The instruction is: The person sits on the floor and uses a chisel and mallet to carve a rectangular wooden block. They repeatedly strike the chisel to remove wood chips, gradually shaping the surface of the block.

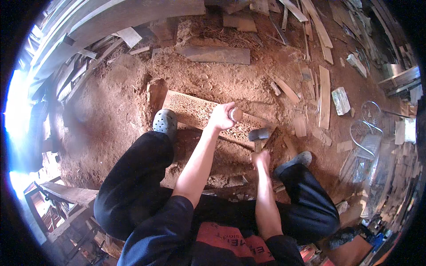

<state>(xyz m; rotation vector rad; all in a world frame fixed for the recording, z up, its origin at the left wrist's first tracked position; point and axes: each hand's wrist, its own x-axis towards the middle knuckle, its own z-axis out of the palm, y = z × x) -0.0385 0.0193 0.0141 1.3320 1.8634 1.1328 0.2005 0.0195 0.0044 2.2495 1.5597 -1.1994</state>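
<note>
A carved wooden board (186, 106), its surface covered in a pierced, cut pattern, lies at a slant on the ground between my feet. My left hand (221, 117) is closed around a wooden-handled chisel (236, 115) over the middle of the board. The chisel's round butt faces up, and its blade is hidden beneath the hand. My right hand (261, 158) grips the short handle of a hammer (258, 134). The hammer's dark metal head is over the board's right end, to the right of and nearer than the chisel.
My left foot in a grey clog (165, 122) is against the board's left end; the other clog (293, 163) is at right. Wood offcuts (324, 95), a loose plank (215, 55) and a whitish block (341, 101) lie around. A wire-framed chair (368, 142) stands right; stacked timber (133, 20) lines the far left.
</note>
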